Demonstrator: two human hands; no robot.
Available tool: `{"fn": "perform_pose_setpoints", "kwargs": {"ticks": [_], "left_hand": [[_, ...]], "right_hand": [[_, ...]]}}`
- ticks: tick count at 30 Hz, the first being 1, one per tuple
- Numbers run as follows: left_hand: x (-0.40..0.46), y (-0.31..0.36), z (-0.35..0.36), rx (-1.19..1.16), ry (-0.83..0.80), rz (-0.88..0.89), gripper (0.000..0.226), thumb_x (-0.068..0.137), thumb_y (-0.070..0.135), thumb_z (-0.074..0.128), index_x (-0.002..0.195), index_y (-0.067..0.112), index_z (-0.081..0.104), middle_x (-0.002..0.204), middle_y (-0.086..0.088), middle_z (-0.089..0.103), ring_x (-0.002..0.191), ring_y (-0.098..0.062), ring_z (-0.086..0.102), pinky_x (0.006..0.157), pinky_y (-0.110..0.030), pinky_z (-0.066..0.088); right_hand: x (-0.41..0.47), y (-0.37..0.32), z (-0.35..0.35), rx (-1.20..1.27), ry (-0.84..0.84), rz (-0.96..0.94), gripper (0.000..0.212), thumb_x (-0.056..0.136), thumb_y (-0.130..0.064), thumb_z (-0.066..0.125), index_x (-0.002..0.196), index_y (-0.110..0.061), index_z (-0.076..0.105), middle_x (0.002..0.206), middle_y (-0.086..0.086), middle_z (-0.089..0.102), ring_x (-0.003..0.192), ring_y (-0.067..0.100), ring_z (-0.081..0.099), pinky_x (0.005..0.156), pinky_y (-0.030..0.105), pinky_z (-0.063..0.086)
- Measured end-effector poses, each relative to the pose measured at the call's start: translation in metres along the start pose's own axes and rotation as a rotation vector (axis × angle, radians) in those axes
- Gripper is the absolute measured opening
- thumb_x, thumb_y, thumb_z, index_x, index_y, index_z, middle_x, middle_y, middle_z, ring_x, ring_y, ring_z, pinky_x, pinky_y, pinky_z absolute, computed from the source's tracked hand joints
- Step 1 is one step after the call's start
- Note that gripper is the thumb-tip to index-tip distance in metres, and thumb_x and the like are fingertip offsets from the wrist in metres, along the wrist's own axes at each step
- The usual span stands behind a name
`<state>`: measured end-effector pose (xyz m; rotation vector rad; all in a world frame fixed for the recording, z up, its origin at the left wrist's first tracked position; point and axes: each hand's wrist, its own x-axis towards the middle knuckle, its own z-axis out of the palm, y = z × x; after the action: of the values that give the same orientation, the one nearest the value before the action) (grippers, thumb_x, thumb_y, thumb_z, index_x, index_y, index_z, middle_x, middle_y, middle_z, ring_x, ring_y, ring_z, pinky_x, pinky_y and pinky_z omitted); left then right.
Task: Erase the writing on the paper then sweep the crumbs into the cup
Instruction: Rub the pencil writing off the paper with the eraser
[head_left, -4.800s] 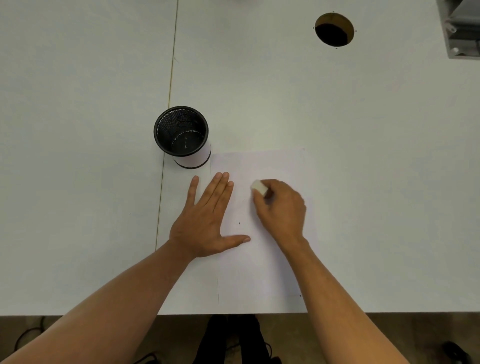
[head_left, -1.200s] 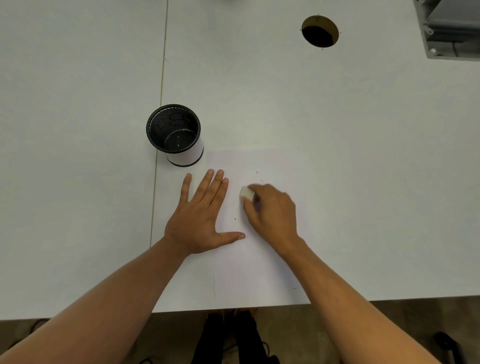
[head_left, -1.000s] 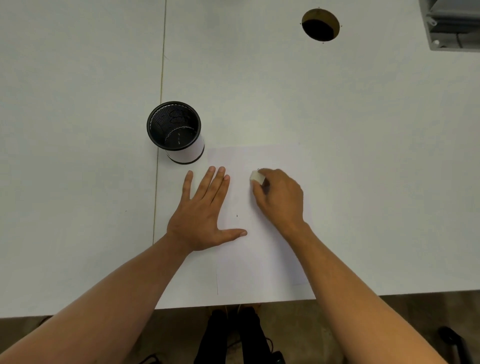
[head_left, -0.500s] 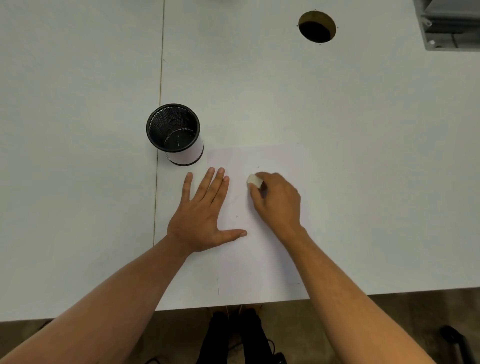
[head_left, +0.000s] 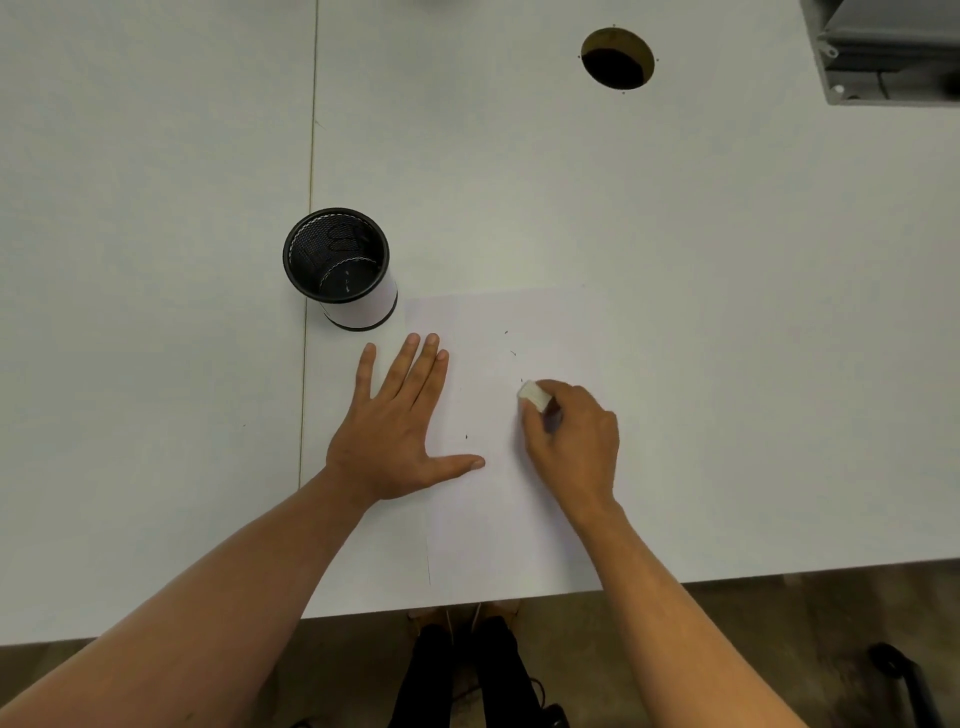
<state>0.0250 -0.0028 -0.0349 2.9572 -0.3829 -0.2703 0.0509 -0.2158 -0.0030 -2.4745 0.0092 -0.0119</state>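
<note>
A white sheet of paper (head_left: 498, 519) lies on the white table near its front edge. My left hand (head_left: 397, 431) rests flat with fingers spread on the paper's left edge. My right hand (head_left: 574, 439) is closed around a small white eraser (head_left: 535, 395), whose tip presses on the paper's middle. A few tiny dark crumbs (head_left: 511, 353) lie on the paper above the eraser, and one lies between my hands. A black mesh cup (head_left: 340, 267) stands upright just beyond the paper's top left corner. No writing is legible on the sheet.
A round cable hole (head_left: 617, 61) opens in the table at the back. A grey metal box (head_left: 893, 52) sits at the back right corner. A seam (head_left: 310, 156) between table panels runs left of the cup. The table's front edge (head_left: 753, 571) is close to my body.
My right hand has slid the eraser down and to the right across the paper, leaving dark crumbs above it. My left hand has stayed flat on the paper's left edge.
</note>
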Motion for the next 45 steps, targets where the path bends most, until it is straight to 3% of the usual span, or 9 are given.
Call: {"fn": "perform_pose_setpoints", "kwargs": {"ticks": [3,5,9,15,20,28,34,38,45], "left_hand": [[0.000,0.000,-0.001,0.000,0.000,-0.002,0.118,0.080,0.093,0.021,0.160,0.007,0.009,0.169,-0.010,0.001,0.156,-0.025,-0.002,0.121,-0.065,0.007],[-0.001,0.000,-0.001,-0.010,0.007,0.002,0.117,0.081,0.093,0.020,0.160,0.007,0.010,0.169,-0.010,0.003,0.156,-0.025,-0.002,0.121,-0.065,0.008],[-0.002,0.000,-0.001,-0.022,-0.001,0.005,0.117,0.081,0.092,0.020,0.160,0.007,0.010,0.169,-0.010,0.002,0.156,-0.025,-0.002,0.121,-0.066,0.008],[-0.001,0.001,-0.001,-0.009,-0.020,-0.011,0.118,0.080,0.094,0.018,0.160,0.008,0.006,0.169,-0.008,-0.001,0.156,-0.024,-0.005,0.121,-0.065,0.006],[-0.001,0.001,0.000,-0.022,-0.010,0.001,0.118,0.080,0.094,0.015,0.160,0.007,0.008,0.169,-0.009,-0.001,0.156,-0.024,-0.005,0.121,-0.065,0.005],[-0.001,0.000,0.001,-0.011,-0.010,-0.007,0.118,0.079,0.094,0.018,0.160,0.008,0.006,0.169,-0.009,-0.002,0.156,-0.024,-0.006,0.121,-0.065,0.004],[-0.001,0.000,0.000,-0.028,-0.005,0.008,0.117,0.080,0.093,0.012,0.160,0.007,0.010,0.169,-0.010,0.001,0.156,-0.025,-0.003,0.121,-0.065,0.004],[-0.001,0.000,-0.001,-0.027,-0.008,0.007,0.117,0.080,0.093,0.013,0.160,0.007,0.009,0.169,-0.010,0.001,0.156,-0.024,-0.004,0.121,-0.065,0.005],[-0.001,0.000,0.000,-0.005,-0.012,-0.013,0.118,0.080,0.094,0.018,0.160,0.007,0.007,0.169,-0.010,-0.001,0.156,-0.024,-0.005,0.121,-0.064,0.005]], "right_hand": [[-0.003,-0.004,0.002,0.036,0.025,0.029,0.018,0.089,-0.024,0.065,0.103,-0.014,0.068,0.084,-0.003,0.067,0.070,0.013,0.059,0.069,0.044,0.051],[-0.015,-0.010,0.009,0.025,-0.083,-0.078,0.023,0.089,-0.028,0.065,0.108,-0.015,0.068,0.090,-0.001,0.069,0.076,0.015,0.061,0.073,0.040,0.050],[-0.027,-0.007,0.011,-0.086,-0.154,-0.173,0.022,0.088,-0.035,0.064,0.106,-0.022,0.070,0.088,-0.006,0.070,0.081,0.015,0.061,0.072,0.030,0.035],[-0.013,0.006,-0.006,-0.077,0.002,0.066,0.019,0.089,-0.033,0.063,0.100,-0.020,0.070,0.083,-0.006,0.069,0.075,0.015,0.061,0.072,0.033,0.040],[-0.032,-0.014,0.009,-0.005,-0.211,-0.072,0.022,0.087,-0.034,0.065,0.104,-0.021,0.070,0.092,-0.005,0.071,0.082,0.012,0.062,0.079,0.041,0.047],[-0.026,0.002,-0.005,-0.028,0.028,0.137,0.014,0.087,-0.033,0.064,0.096,-0.023,0.069,0.081,-0.010,0.067,0.072,0.009,0.058,0.074,0.036,0.044],[-0.014,-0.029,0.020,0.035,-0.092,-0.040,0.020,0.088,-0.031,0.064,0.102,-0.019,0.070,0.090,-0.005,0.071,0.080,0.013,0.062,0.078,0.037,0.045],[0.001,-0.038,0.027,-0.086,-0.096,-0.078,0.020,0.088,-0.033,0.060,0.100,-0.020,0.070,0.084,-0.004,0.070,0.078,0.016,0.062,0.074,0.036,0.039],[0.017,-0.010,0.001,-0.072,0.107,0.168,0.008,0.086,-0.023,0.060,0.086,-0.019,0.067,0.071,-0.006,0.063,0.068,0.018,0.059,0.070,0.031,0.029]]}}
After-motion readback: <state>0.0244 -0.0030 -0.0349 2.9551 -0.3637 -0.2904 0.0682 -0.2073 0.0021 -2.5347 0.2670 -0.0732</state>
